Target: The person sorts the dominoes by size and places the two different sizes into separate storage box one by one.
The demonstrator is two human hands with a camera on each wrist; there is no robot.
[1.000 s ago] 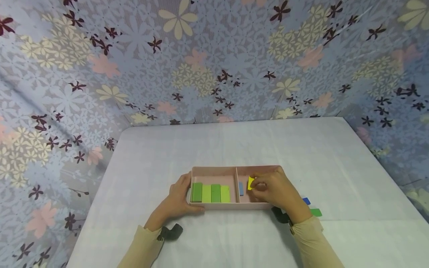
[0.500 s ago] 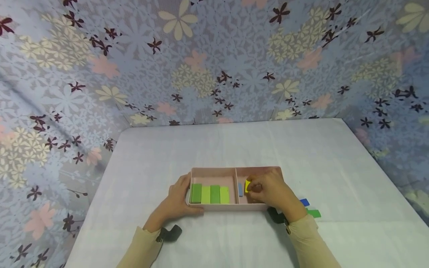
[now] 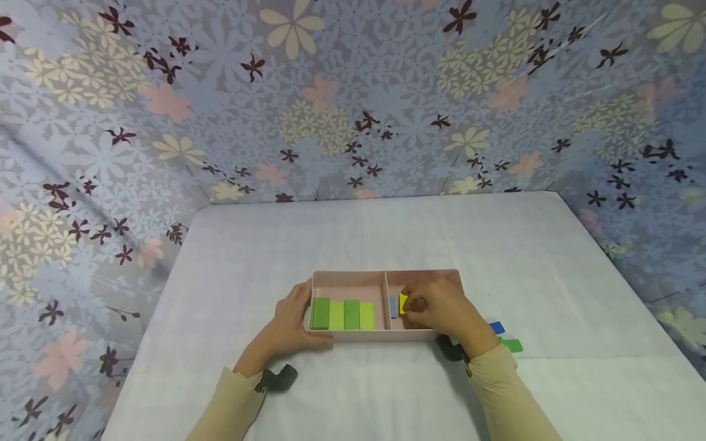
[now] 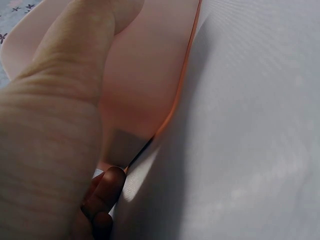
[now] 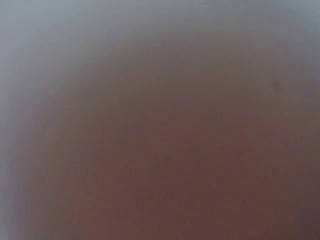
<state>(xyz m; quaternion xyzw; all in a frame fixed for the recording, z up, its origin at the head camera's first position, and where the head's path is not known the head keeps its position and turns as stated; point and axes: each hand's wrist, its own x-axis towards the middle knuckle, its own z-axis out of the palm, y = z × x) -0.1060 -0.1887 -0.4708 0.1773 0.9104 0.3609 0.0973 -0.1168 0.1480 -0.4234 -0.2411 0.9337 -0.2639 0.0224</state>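
Note:
A shallow pink box (image 3: 349, 283) with one divider stands on the white table. My left hand (image 3: 288, 323) grips its left end, thumb along the front wall and fingers at the left side. The left wrist view shows that hand (image 4: 55, 125) close against the box's pink wall (image 4: 145, 65). Inside the right compartment my right hand (image 3: 441, 306) pinches a small yellow block (image 3: 403, 302) between thumb and fingers. A thin blue block (image 3: 393, 307) stands near the divider, just left of the yellow one. The right wrist view is only a brownish blur.
Several green blocks (image 3: 351, 315), dark and light in turn, line the front of the left compartment. On the table beside my right wrist lie a blue block (image 3: 497, 327) and a green block (image 3: 512, 345). Flowered cloth (image 3: 331, 122) hangs behind the table.
The right hand has moved left with the yellow block, bringing it closer to the blue block by the divider. My left hand keeps its hold on the box.

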